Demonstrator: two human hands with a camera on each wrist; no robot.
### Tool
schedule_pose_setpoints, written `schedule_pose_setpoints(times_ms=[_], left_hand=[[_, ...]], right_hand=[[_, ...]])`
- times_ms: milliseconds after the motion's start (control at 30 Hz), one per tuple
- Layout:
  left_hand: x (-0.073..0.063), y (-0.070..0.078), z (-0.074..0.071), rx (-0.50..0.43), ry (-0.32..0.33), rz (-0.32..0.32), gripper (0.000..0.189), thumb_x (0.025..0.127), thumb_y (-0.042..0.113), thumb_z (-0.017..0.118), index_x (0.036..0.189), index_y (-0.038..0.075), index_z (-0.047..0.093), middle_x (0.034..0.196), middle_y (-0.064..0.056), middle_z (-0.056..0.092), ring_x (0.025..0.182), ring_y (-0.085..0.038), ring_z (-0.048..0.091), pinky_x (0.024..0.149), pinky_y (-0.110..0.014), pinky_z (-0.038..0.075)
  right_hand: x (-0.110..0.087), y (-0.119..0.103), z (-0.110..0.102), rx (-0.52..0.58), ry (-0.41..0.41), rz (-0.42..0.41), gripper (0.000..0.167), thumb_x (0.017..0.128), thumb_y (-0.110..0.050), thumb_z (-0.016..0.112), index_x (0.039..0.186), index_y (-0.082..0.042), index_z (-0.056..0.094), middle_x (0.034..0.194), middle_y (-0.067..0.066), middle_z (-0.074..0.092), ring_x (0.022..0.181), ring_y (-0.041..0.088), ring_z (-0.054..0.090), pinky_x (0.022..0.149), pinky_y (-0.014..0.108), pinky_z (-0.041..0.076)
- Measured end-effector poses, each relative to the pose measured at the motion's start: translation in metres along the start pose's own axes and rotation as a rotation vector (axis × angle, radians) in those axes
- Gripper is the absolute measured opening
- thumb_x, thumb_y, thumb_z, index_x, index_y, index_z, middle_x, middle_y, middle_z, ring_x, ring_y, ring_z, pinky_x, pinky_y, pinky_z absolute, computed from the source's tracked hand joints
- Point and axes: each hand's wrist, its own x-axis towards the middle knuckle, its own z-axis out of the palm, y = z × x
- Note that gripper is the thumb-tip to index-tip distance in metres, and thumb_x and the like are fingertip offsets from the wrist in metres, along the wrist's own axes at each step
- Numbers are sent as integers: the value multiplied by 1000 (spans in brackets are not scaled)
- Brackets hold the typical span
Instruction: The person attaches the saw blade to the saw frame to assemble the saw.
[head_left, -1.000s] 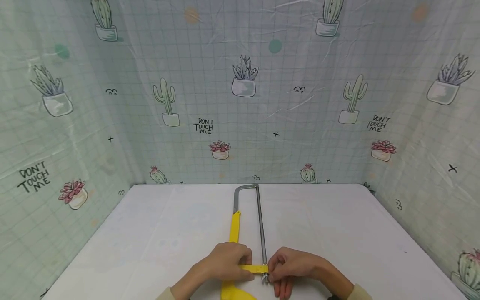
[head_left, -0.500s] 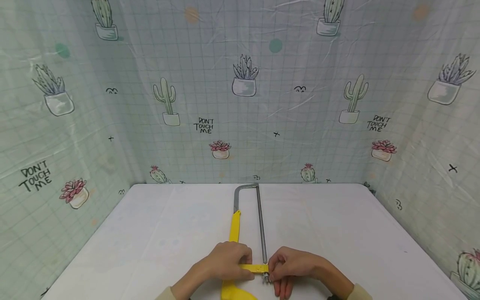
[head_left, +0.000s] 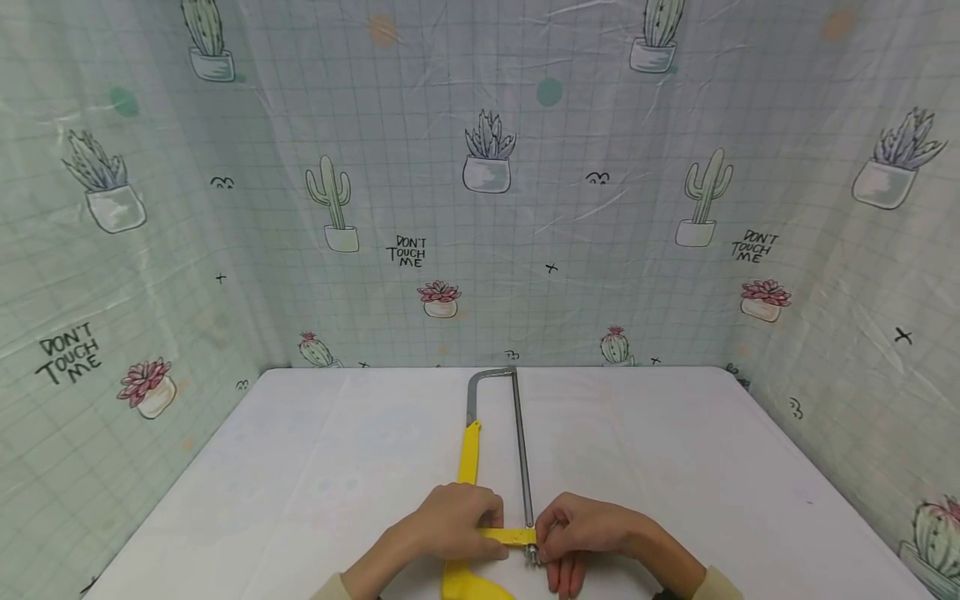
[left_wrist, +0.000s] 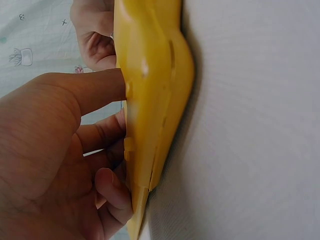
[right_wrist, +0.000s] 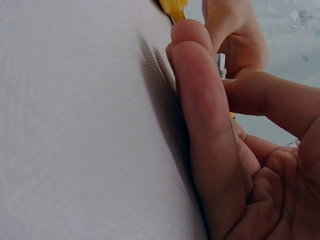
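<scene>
A hacksaw with a yellow handle (head_left: 471, 586) and a grey metal front frame (head_left: 472, 396) lies on the white table. Its dark blade (head_left: 522, 450) runs along the right side. My left hand (head_left: 453, 521) grips the yellow frame near the handle, thumb and fingers about its cross arm (head_left: 516, 537). At the arm's end sits a metal wing nut (head_left: 532, 556), which my right hand (head_left: 588, 529) pinches between thumb and index finger. The other right fingers stretch along the tabletop. In the left wrist view the yellow handle (left_wrist: 150, 90) fills the middle; the right wrist view mostly hides the nut.
The white tabletop (head_left: 675, 450) spreads around the saw. A cactus-printed curtain (head_left: 570, 225) hangs along the back and both sides of the table. The front of the saw reaches nearly to the table's far edge.
The wing nut has turned slightly in my right fingers. Both hands and the hacksaw stay in about the same place.
</scene>
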Motion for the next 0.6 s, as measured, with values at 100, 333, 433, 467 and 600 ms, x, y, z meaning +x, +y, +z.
schedule_pose_setpoints(times_ms=[100, 333, 433, 467, 600], left_hand=[[0, -1, 0, -2, -2, 0, 24, 81, 45, 82, 82, 29, 64, 70, 18, 52, 64, 0, 45, 61, -21, 38], [0, -1, -1, -6, -1, 10, 24, 81, 45, 82, 82, 29, 64, 70, 19, 52, 64, 1, 46, 61, -21, 38], [0, 0, -1, -5, 5, 16, 24, 81, 44, 82, 82, 29, 64, 70, 19, 52, 64, 1, 45, 61, -21, 38], [-1, 0, -2, -4, 7, 18, 24, 81, 44, 82, 82, 29, 64, 70, 18, 52, 64, 1, 45, 61, -21, 38], [-1, 0, -2, 3, 15, 25, 24, 81, 44, 82, 83, 28, 64, 70, 18, 52, 64, 1, 45, 61, -21, 37]], right_hand=[[1, 0, 0, -1, 6, 5, 6, 96, -9, 62, 97, -6, 67, 72, -1, 75, 59, 5, 71, 55, 19, 56], [1, -2, 1, -4, 19, 13, 6, 96, -10, 63, 96, -6, 67, 71, -2, 74, 58, 5, 71, 55, 19, 55], [1, -2, 2, -2, 20, 12, 5, 95, -9, 63, 95, -7, 67, 70, -2, 74, 57, 4, 70, 55, 19, 55], [1, -2, 2, -2, 21, 11, 5, 95, -9, 63, 95, -7, 67, 70, -2, 74, 57, 4, 70, 54, 19, 55], [2, -2, 2, -5, 28, 16, 5, 95, -9, 63, 95, -6, 67, 70, -1, 74, 56, 5, 70, 54, 19, 55]])
